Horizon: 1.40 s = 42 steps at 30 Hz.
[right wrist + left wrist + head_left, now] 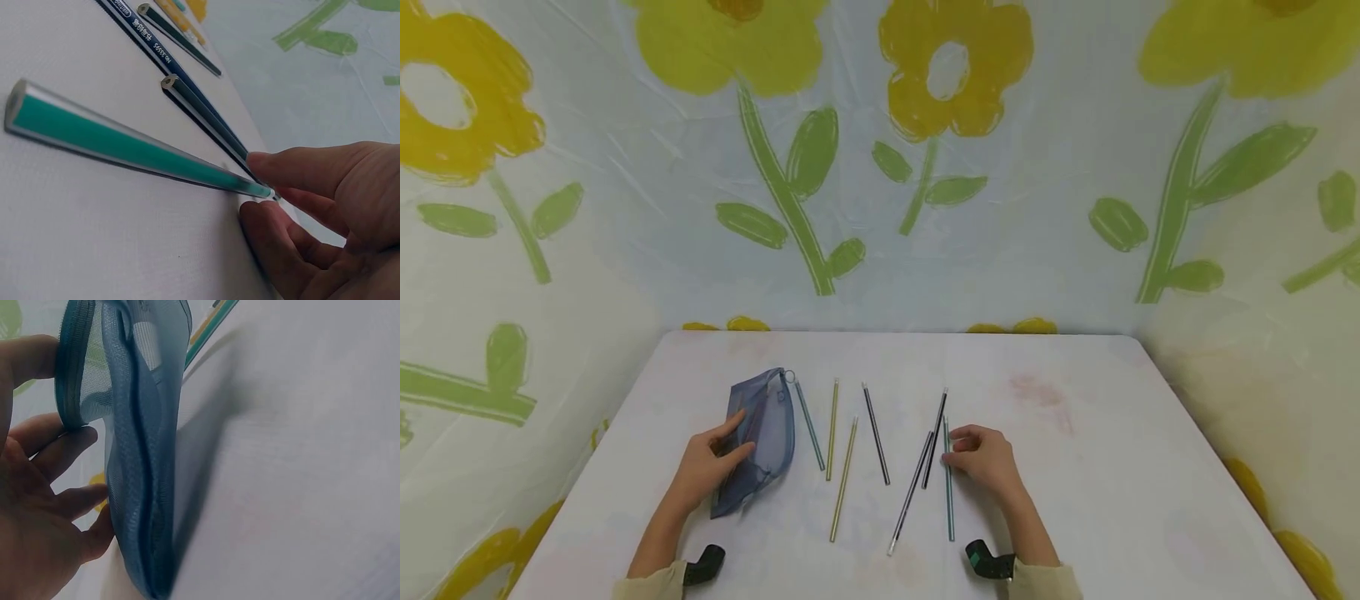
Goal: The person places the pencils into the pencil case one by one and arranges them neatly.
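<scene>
My left hand (715,458) holds a blue mesh zip pouch (775,433) at the left of the table. In the left wrist view, the pouch (144,462) stands on edge, its zipper strip (72,369) between two digits. My right hand (988,458) hovers at a teal pencil (950,500), the rightmost of several. In the right wrist view, thumb and fingers lie on either side of this teal pencil (125,140) near its far end, with a gap showing. A dark pencil (206,119) lies just beyond it.
Between the hands lie a blue-green pencil (809,425), two gold pencils (832,429) (843,479) and a dark pencil (876,433). Two more dark pencils (912,492) (936,437) lie close together by the teal one. A flower-printed cloth (1000,250) surrounds the white table (1090,500).
</scene>
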{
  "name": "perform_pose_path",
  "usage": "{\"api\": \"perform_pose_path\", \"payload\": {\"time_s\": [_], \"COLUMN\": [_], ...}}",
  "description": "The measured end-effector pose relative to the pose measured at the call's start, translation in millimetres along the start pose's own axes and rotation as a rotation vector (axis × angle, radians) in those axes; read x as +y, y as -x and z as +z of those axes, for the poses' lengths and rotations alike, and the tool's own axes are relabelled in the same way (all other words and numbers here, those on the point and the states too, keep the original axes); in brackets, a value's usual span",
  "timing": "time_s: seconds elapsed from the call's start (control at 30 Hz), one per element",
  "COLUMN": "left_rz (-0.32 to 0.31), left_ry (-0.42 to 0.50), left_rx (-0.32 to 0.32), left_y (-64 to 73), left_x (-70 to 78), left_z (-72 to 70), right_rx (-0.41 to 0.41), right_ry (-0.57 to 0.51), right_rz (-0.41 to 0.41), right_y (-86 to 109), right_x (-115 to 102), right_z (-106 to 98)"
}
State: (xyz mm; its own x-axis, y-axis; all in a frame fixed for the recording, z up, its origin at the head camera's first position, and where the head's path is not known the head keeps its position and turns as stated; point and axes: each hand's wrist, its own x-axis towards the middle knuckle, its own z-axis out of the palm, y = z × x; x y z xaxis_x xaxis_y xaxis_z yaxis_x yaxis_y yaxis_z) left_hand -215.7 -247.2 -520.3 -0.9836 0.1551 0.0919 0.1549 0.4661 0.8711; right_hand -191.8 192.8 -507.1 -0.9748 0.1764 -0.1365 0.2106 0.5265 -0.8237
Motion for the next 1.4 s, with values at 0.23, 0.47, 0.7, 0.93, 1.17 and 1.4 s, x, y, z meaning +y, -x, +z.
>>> {"api": "perform_pose_path", "payload": {"time_s": [0.23,0.47,0.7,0.93,1.17,1.4], "left_rz": [-0.019,-0.015,-0.022,-0.036,-0.030,-0.011], "left_ry": [-0.011,-0.006,-0.009,0.008,-0.018,-0.060], "left_rx": [0.006,0.003,0.002,-0.003,0.009,0.052], "left_y": [6.5,8.5,7.7,5.3,3.9,7.2], "left_x": [13.2,16.7,-1.5,-1.1,-2.5,-3.5], "left_z": [0.9,-2.1,0.7,0.6,1.0,-6.9], "right_rx": [0.011,0.006,0.004,0.040,0.040,0.009], "right_ry": [0.032,0.025,0.049,0.092,0.147,0.105], "right_rz": [-0.019,-0.052,-0.049,-0.072,-0.060,-0.032], "right_y": [3.2,2.3,7.5,6.2,3.0,0.6], "right_x": [2,0,-2,-4,-7,-5], "right_z": [0,0,2,3,4,4]}}
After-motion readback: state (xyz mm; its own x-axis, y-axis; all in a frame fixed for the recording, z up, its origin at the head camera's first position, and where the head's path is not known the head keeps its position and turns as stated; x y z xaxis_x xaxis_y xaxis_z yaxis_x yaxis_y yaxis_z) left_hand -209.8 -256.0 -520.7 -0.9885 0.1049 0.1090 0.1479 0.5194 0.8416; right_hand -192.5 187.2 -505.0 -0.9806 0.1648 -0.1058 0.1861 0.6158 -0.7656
